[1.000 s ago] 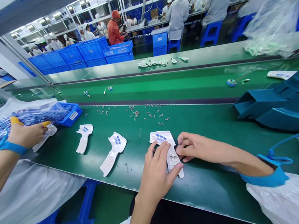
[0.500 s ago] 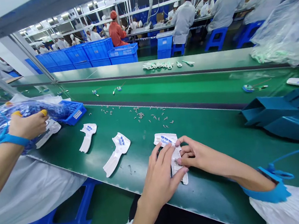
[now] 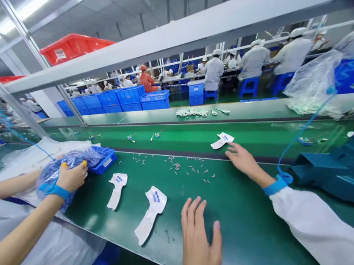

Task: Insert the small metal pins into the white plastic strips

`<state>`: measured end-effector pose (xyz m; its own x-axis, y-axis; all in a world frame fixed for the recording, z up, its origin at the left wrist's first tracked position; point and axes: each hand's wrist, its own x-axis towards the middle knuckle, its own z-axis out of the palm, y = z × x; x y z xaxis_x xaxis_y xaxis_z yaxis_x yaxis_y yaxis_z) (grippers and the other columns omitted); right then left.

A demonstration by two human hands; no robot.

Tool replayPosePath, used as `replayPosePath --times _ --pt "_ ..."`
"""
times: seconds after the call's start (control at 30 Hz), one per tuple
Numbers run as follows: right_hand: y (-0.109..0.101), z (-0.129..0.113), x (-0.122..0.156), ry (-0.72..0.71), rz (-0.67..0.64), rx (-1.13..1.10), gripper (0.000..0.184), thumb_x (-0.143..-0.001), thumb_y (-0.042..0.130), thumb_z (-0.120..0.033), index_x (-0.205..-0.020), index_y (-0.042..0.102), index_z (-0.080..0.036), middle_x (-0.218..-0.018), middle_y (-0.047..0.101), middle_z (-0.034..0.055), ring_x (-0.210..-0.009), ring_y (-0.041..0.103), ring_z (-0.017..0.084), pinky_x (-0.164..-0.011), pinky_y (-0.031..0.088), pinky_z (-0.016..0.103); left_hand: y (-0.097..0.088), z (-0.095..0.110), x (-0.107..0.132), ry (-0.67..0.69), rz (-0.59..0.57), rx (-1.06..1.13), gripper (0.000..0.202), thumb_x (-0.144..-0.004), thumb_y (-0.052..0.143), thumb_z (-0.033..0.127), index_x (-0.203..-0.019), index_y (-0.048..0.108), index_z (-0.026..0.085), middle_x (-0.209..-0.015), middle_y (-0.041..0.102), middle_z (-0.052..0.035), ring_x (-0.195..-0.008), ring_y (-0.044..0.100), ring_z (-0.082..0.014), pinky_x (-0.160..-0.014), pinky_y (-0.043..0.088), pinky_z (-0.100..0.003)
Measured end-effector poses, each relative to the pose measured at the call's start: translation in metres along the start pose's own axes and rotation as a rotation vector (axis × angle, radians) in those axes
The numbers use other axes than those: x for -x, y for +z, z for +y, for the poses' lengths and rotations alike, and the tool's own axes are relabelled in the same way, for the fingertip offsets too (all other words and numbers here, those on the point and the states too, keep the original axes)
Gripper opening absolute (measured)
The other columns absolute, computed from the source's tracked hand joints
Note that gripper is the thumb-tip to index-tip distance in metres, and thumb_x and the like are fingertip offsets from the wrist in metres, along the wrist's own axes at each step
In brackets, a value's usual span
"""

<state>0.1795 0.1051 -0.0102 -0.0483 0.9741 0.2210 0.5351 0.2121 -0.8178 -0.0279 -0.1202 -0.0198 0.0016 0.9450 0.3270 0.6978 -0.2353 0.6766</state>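
Note:
My left hand (image 3: 198, 241) sits at the near edge of the green bench mat (image 3: 240, 223), fingers spread, touching nothing else. My right hand (image 3: 244, 160), in a blue cuff, reaches out with its fingertips just short of a white plastic piece (image 3: 222, 140), and holds nothing. Two similar white pieces with blue marks (image 3: 118, 190) (image 3: 151, 213) lie to the left of my hands. Small metal parts (image 3: 176, 167) are scattered across the mat. A co-worker's hand (image 3: 71, 177) with yellow finger cots grips a clear bag of blue parts (image 3: 54, 186).
A blue crate (image 3: 103, 159) stands beside the co-worker's bag. Beyond the mat runs a green conveyor belt (image 3: 195, 126). A teal bag (image 3: 333, 173) lies at the right. Blue crates and workers in white stand at other benches behind.
My hands have let go of the white piece, which now lies farther out on the mat. My hands have moved apart, and the view has tilted upward.

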Motion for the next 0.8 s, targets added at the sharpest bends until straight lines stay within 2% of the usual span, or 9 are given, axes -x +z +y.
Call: replayPosePath --times 0.07,0.1,0.2,0.3,0.4,0.5,0.6,0.67,0.8 --pt "0.010 0.005 0.021 -0.072 -0.066 0.068 0.029 -0.087 0.053 -0.031 -0.112 0.062 -0.020 -0.116 0.068 0.0145 -0.107 0.064 0.031 -0.099 0.048 0.051 -0.007 -0.007 0.005 -0.008 0.082 -0.048 0.037 -0.099 0.042 0.024 -0.135 0.050 0.026 -0.145 0.049 -0.0091 -0.141 0.035 -0.0289 -0.106 0.044 -0.049" --pt "0.014 0.006 0.034 -0.209 -0.154 0.162 0.028 -0.090 0.051 -0.032 -0.111 0.064 -0.021 -0.120 0.066 0.0130 -0.112 0.062 0.030 -0.101 0.047 0.049 -0.013 -0.013 0.008 -0.008 0.122 -0.091 0.036 -0.098 0.042 0.024 -0.133 0.052 0.026 -0.144 0.049 -0.0087 -0.141 0.034 -0.0297 -0.107 0.042 -0.052" --pt "0.021 0.008 0.064 -0.405 -0.258 0.395 0.029 -0.096 0.044 -0.033 -0.112 0.066 -0.023 -0.117 0.065 0.0108 -0.107 0.061 0.028 -0.095 0.049 0.045 -0.043 -0.043 0.015 -0.085 0.216 -0.277 0.033 -0.096 0.048 0.029 -0.128 0.055 0.027 -0.141 0.052 -0.0078 -0.139 0.034 -0.0336 -0.107 0.037 -0.059" --pt "0.019 0.007 0.071 -0.392 -0.253 0.490 0.027 -0.098 0.041 -0.031 -0.104 0.066 -0.022 -0.105 0.066 0.0107 -0.094 0.062 0.026 -0.085 0.050 0.041 -0.072 -0.075 0.017 -0.201 0.257 -0.430 0.029 -0.095 0.047 0.036 -0.118 0.061 0.025 -0.133 0.058 -0.0101 -0.132 0.041 -0.0393 -0.099 0.039 -0.064" --pt "0.013 0.005 0.068 -0.362 -0.256 0.493 0.026 -0.097 0.040 -0.028 -0.098 0.064 -0.021 -0.099 0.066 0.0104 -0.094 0.062 0.027 -0.083 0.049 0.041 -0.079 -0.087 0.020 -0.204 0.176 -0.410 0.030 -0.095 0.045 0.038 -0.114 0.062 0.023 -0.128 0.060 -0.0115 -0.121 0.051 -0.0363 -0.093 0.046 -0.058" --pt "0.006 -0.002 0.071 -0.275 -0.246 0.418 0.025 -0.096 0.043 -0.031 -0.102 0.064 -0.020 -0.098 0.067 0.0099 -0.091 0.062 0.027 -0.081 0.049 0.041 -0.063 -0.075 0.025 -0.173 0.101 -0.335 0.029 -0.096 0.046 0.036 -0.118 0.061 0.026 -0.129 0.058 -0.0098 -0.117 0.054 -0.0323 -0.092 0.048 -0.053" --pt "0.001 -0.010 0.081 -0.110 -0.289 0.196 0.029 -0.095 0.047 -0.041 -0.109 0.062 -0.021 -0.098 0.069 0.0078 -0.089 0.064 0.024 -0.079 0.050 0.038 -0.042 -0.049 0.019 -0.127 0.081 -0.265 0.028 -0.096 0.047 0.032 -0.121 0.059 0.028 -0.132 0.056 -0.0089 -0.120 0.051 -0.0315 -0.094 0.046 -0.052" --pt "-0.001 -0.014 0.089 -0.019 -0.340 0.002 0.033 -0.093 0.050 -0.047 -0.111 0.061 -0.021 -0.095 0.069 0.0067 -0.088 0.065 0.023 -0.080 0.050 0.036 -0.033 -0.031 0.001 -0.051 0.030 -0.194 0.028 -0.097 0.046 0.028 -0.122 0.058 0.028 -0.133 0.055 -0.0086 -0.121 0.051 -0.0298 -0.097 0.045 -0.050" --pt "-0.003 -0.020 0.098 0.076 -0.397 -0.305 0.043 -0.086 0.060 -0.053 -0.111 0.059 -0.019 -0.085 0.067 0.0043 -0.081 0.064 0.020 -0.077 0.051 0.035 -0.017 -0.009 -0.066 0.178 -0.292 0.102 0.024 -0.093 0.056 0.025 -0.117 0.060 0.024 -0.118 0.065 -0.0067 -0.112 0.057 -0.0256 -0.100 0.043 -0.045"
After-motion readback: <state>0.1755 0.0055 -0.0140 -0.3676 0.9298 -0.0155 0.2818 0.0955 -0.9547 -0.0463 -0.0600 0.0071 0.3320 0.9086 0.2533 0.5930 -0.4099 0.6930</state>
